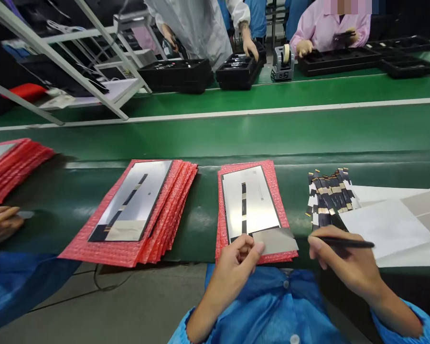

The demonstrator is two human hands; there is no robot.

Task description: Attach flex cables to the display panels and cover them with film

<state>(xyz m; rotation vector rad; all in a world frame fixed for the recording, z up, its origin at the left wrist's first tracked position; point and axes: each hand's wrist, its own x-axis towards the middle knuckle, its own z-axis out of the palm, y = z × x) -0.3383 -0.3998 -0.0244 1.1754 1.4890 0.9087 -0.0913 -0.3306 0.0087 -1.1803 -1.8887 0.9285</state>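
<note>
At the lower edge of a silver panel (252, 200), my left hand (238, 260) pinches a grey rectangular sheet (275, 241) between thumb and fingers. That panel lies on red bubble-wrap sheets (279, 205) and carries a dark strip (244, 205) down its face. My right hand (347, 263), to the right of the panel, holds a black pen-like tool (347, 242) with its fingers closed round it. Just beyond this hand is a pile of dark flat strips with gold-coloured ends (329, 193). The tool's tip is near the pile; whether they touch is unclear.
A second silver panel (132, 200) lies on a red stack to the left. White sheets (397, 224) are at the right. Another person's hand (2, 223) is at the far left. Across the green table (215, 134), two people handle black trays (338, 59) beside a tape dispenser (283, 64).
</note>
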